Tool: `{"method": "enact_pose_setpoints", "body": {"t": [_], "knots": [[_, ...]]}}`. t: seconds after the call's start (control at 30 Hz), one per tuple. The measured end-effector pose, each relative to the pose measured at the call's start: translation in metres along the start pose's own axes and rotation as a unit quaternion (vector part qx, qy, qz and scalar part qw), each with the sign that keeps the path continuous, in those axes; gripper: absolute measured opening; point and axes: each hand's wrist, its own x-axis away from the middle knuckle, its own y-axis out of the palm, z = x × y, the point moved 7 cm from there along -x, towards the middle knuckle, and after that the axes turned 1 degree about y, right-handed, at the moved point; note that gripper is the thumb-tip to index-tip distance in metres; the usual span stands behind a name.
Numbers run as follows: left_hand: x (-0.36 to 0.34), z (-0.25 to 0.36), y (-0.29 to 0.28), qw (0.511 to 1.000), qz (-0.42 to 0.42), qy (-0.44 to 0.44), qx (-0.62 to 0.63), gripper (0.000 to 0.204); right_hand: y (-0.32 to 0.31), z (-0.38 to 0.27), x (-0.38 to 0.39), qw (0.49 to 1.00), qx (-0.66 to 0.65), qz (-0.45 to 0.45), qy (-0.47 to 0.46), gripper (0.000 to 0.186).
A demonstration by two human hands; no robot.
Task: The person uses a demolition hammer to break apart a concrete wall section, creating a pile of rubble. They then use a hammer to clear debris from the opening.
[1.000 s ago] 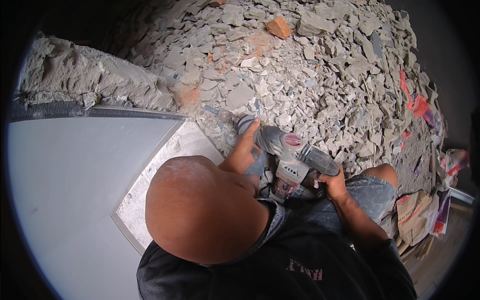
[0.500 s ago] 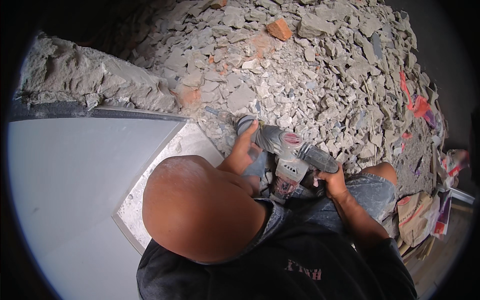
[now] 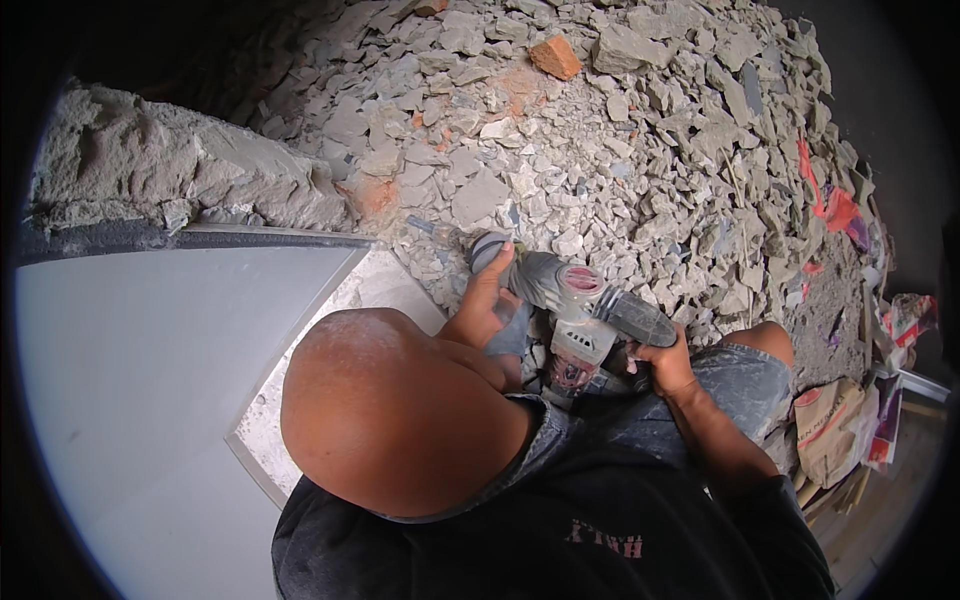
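Observation:
A dusty grey rotary hammer (image 3: 580,315) with a dark motor end lies slantwise before my bent legs. My left hand (image 3: 484,305) is wrapped round its front end, just behind the chuck, thumb on top. At the rear, my right hand (image 3: 668,365) is closed on the handle, partly hidden by the tool's body. The metal bit (image 3: 424,226) points to the far left, towards the broken edge of a thick wall stub. Its tip is close to the rubble (image 3: 640,180); whether they touch I cannot tell.
A rough broken wall stub (image 3: 190,165) stands at the left above a smooth light grey panel (image 3: 170,370). An orange brick piece (image 3: 556,58) lies on the rubble. A crumpled paper bag (image 3: 828,430) and red plastic scraps (image 3: 840,212) lie at the right. My bare knee (image 3: 390,420) rises at the left.
The view has shifted very slightly. Both hands keep the same hold on the rotary hammer, and the bit stays beside the wall stub.

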Motion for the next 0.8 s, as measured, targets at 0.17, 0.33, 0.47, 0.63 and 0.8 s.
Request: {"method": "enact_pose_setpoints", "body": {"t": [0.17, 0.33, 0.47, 0.63, 0.8], "knots": [[0.025, 0.008, 0.016, 0.999, -0.030, 0.021, 0.002, 0.035, 0.008, -0.002, 0.001, 0.999, 0.022, -0.037, -0.003, 0.026], [0.018, 0.010, 0.009, 0.999, -0.039, 0.021, 0.032, 0.045, 0.008, 0.004, 0.002, 0.998, 0.046, -0.038, -0.008, 0.034], [0.019, 0.012, 0.010, 0.999, -0.044, 0.014, 0.001, 0.044, 0.006, 0.003, -0.003, 0.997, 0.071, -0.036, -0.002, 0.027], [0.021, 0.022, 0.026, 0.998, -0.059, 0.021, 0.032, 0.053, 0.028, -0.061, 0.004, 0.968, 0.242, 0.020, -0.060, 0.028], [0.042, 0.043, 0.058, 0.991, -0.099, 0.087, 0.027, 0.050, 0.052, -0.109, 0.013, 0.960, 0.267, -0.043, -0.068, 0.035]]}}
